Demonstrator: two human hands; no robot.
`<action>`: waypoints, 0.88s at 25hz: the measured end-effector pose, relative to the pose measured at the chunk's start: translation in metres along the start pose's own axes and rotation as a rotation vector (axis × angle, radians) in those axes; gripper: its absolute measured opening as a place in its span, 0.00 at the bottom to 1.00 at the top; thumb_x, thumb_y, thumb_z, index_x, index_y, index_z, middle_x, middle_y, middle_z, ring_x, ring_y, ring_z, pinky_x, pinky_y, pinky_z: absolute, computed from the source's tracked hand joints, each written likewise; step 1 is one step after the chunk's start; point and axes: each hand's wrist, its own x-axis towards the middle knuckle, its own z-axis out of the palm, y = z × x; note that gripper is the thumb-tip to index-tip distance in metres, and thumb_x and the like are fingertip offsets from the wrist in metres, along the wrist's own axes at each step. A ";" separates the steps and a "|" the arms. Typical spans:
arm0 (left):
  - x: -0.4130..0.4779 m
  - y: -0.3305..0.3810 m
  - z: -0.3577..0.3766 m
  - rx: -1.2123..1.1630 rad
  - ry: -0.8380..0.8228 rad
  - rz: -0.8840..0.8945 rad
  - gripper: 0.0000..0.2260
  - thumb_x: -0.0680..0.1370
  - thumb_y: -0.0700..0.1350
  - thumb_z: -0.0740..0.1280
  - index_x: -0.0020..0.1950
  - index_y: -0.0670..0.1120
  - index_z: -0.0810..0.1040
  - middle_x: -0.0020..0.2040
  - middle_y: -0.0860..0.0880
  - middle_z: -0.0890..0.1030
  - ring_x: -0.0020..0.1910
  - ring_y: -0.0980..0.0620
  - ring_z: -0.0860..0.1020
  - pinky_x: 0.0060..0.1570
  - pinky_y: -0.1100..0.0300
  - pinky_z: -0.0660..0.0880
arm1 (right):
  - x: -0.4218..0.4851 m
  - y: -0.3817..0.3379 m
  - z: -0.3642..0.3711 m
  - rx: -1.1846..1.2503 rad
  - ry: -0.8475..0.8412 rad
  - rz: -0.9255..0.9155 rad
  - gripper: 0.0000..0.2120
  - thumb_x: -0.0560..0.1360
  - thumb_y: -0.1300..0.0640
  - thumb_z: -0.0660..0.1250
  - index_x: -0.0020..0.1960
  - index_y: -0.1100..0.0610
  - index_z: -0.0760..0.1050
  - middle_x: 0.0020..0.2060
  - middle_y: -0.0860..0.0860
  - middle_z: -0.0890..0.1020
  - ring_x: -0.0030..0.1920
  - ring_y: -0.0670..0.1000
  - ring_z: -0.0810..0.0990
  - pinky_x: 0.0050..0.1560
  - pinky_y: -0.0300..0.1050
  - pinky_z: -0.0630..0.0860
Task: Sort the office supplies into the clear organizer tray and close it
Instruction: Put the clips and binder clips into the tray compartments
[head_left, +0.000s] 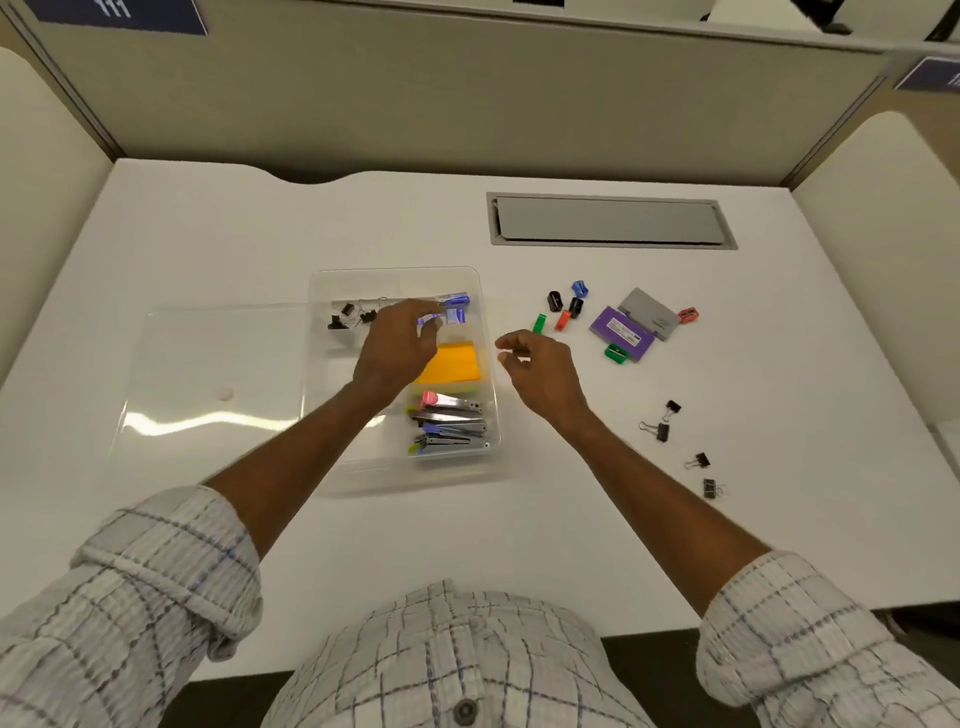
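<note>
The left hand (397, 343) pinches a small blue staple box (430, 319) over the clear plastic organizer tray's (470, 275) far compartment, joining others there; the right hand (537, 371) hovers loosely curled, empty, beside the tray on the white desk (363, 218).

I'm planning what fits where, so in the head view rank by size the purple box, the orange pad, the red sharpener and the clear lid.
1. clear lid
2. orange pad
3. purple box, close to the pad, which a hand partly hides, so this is unsure
4. red sharpener

Orange notepad (451, 362), purple box (622, 332), grey box (649, 313), white desk (260, 223), plaid sleeves (156, 571).
</note>
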 end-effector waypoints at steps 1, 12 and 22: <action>-0.005 0.010 0.010 -0.007 -0.028 0.028 0.12 0.80 0.42 0.65 0.61 0.44 0.82 0.60 0.45 0.83 0.62 0.48 0.79 0.65 0.58 0.70 | -0.010 0.012 -0.011 -0.010 0.019 0.024 0.11 0.78 0.59 0.67 0.60 0.57 0.80 0.57 0.51 0.84 0.57 0.50 0.81 0.62 0.46 0.77; -0.053 0.098 0.130 0.048 -0.350 0.225 0.14 0.81 0.47 0.65 0.66 0.49 0.78 0.65 0.52 0.79 0.64 0.52 0.75 0.67 0.61 0.67 | -0.114 0.144 -0.115 -0.163 0.305 0.203 0.11 0.76 0.58 0.70 0.58 0.54 0.79 0.56 0.49 0.82 0.55 0.51 0.81 0.54 0.41 0.73; -0.076 0.145 0.222 0.139 -0.558 0.313 0.15 0.81 0.44 0.63 0.68 0.47 0.76 0.68 0.49 0.77 0.68 0.49 0.72 0.68 0.57 0.67 | -0.166 0.220 -0.134 -0.177 0.312 0.378 0.13 0.73 0.53 0.74 0.54 0.54 0.75 0.49 0.49 0.76 0.49 0.52 0.79 0.50 0.46 0.77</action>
